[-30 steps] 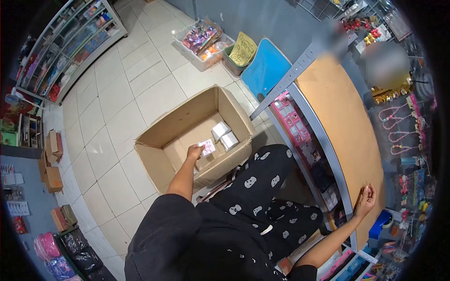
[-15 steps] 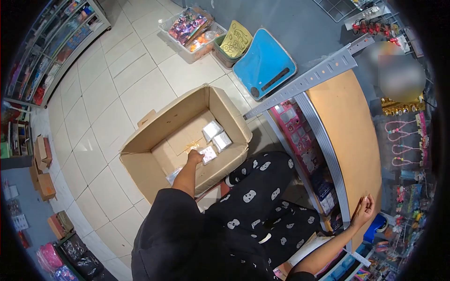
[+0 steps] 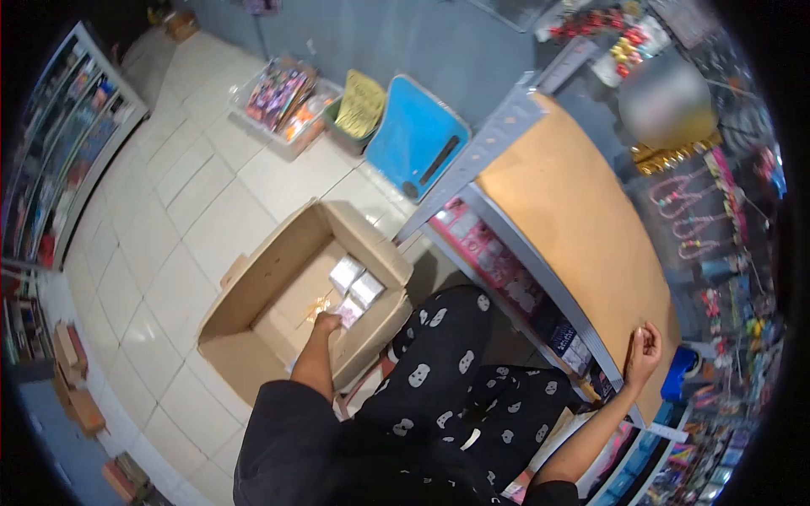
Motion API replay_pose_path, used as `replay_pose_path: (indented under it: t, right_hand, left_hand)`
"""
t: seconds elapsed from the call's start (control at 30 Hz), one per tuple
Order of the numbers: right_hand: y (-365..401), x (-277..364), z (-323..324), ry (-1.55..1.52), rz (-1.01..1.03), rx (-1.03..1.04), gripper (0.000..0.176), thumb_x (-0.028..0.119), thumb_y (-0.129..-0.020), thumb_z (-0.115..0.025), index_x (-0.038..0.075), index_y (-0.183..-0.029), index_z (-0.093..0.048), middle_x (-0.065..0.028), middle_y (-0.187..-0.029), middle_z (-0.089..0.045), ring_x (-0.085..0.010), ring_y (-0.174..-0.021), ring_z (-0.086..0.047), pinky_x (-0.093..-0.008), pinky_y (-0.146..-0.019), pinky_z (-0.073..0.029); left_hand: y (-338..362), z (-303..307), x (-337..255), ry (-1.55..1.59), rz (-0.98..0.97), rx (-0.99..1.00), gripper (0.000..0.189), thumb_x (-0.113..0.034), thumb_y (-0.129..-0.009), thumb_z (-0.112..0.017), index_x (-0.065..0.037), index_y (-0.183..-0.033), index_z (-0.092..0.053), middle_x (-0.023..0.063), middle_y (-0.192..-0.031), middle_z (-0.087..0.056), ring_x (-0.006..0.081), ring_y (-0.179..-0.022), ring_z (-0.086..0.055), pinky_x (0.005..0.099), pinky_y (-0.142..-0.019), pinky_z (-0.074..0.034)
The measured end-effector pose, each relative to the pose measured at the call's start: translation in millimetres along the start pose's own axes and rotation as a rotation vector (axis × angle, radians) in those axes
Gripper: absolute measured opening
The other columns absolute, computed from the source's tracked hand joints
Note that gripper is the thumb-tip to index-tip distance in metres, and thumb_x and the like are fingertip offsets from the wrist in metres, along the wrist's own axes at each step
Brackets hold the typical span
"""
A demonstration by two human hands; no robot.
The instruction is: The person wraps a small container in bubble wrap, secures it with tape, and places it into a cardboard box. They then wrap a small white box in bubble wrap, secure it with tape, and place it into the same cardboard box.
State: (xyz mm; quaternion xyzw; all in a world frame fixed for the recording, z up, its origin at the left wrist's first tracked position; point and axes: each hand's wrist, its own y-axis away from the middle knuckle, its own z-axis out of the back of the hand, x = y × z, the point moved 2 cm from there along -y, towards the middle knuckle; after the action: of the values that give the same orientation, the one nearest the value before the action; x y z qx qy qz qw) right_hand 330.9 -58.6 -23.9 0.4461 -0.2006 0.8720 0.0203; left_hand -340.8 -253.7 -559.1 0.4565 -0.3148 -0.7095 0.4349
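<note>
Inside a big open cardboard box (image 3: pixel 263 278), my left hand (image 3: pixel 327 321) has its fingers closed on a small pale packet with pink marks (image 3: pixel 350 312). The packet lies against two silvery wrapped packets (image 3: pixel 346 274) on the box floor. Just beyond my fingers is a small yellowish bunch (image 3: pixel 316 309), too blurred to name. My right hand (image 3: pixel 644 356) rests at the edge of a tan tabletop (image 3: pixel 582 202), its fingers loosely bent and apart, holding nothing.
A blue lap desk (image 3: pixel 413 135) leans by the wall, beside a green basket (image 3: pixel 350 137) and a clear bin of colourful goods (image 3: pixel 283 101). A glass display case (image 3: pixel 76 143) stands at left. Hanging accessories (image 3: pixel 688 215) line the right side. My patterned trousers (image 3: pixel 447 337) are beside the box.
My left hand has brought the pink-marked packet closer to the two silvery ones. The head view has shifted, so the box appears lower and further left. My right hand stays at the tabletop.
</note>
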Motion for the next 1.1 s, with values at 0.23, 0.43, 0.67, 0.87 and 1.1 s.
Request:
replay_pose_path:
  t: [0.23,0.43,0.67,0.87,1.1]
  right_hand:
    - [2.8,6.7,-10.3,-0.096,-0.023,0.019,0.028,0.004,-0.097,-0.073,-0.002,-0.123,-0.064,-0.0023,-0.097,-0.068,-0.0083,-0.09,-0.062,-0.0228,-0.081,-0.051]
    - [3.9,13.8,-17.9,-0.109,-0.023,0.008,0.026,0.007,-0.094,-0.076,-0.001,-0.117,-0.068,-0.0044,-0.099,-0.07,-0.0107,-0.092,-0.066,-0.0255,-0.084,-0.053]
    - [5.6,27.0,-19.5,0.044,0.029,-0.04,0.023,0.008,-0.089,-0.079,0.0,-0.109,-0.071,-0.0092,-0.105,-0.072,-0.02,-0.101,-0.072,-0.0321,-0.091,-0.057]
    - [9.1,54.3,-16.9,0.202,0.132,-0.062,0.021,0.017,-0.087,-0.078,0.004,-0.103,-0.072,-0.0109,-0.113,-0.071,-0.0264,-0.103,-0.074,-0.0374,-0.09,-0.059]
    - [10.3,48.6,-21.6,0.385,0.171,-0.06,0.025,0.027,-0.087,-0.077,0.008,-0.103,-0.073,-0.012,-0.123,-0.069,-0.0319,-0.119,-0.065,-0.0439,-0.102,-0.053]
  left_hand:
    - [62.1,43.6,-94.4,0.554,-0.257,-0.333,0.081,-0.014,-0.093,-0.073,0.012,-0.156,-0.03,0.0315,-0.151,-0.052,0.0315,-0.134,-0.059,0.038,-0.112,-0.047]
    - [195.7,50.1,-227.8,0.617,-0.985,-0.49,0.067,-0.007,-0.097,-0.069,0.002,-0.156,-0.038,0.0209,-0.138,-0.065,0.0255,-0.121,-0.064,0.0377,-0.107,-0.048]
    - [385.1,-1.7,-369.0,0.457,-1.644,-0.319,0.048,-0.004,-0.093,-0.072,-0.001,-0.138,-0.056,0.0144,-0.119,-0.072,0.0252,-0.114,-0.067,0.0368,-0.102,-0.05]
    - [484.8,-45.7,-457.4,0.051,-1.897,-0.069,0.045,-0.008,-0.091,-0.075,-0.001,-0.132,-0.061,0.0184,-0.123,-0.07,0.0317,-0.117,-0.068,0.04,-0.102,-0.052]
    - [482.8,-96.5,-525.1,-0.338,-1.737,-0.187,0.043,-0.028,-0.089,-0.076,-0.005,-0.124,-0.068,0.0172,-0.126,-0.069,0.0377,-0.118,-0.065,0.0466,-0.103,-0.051]
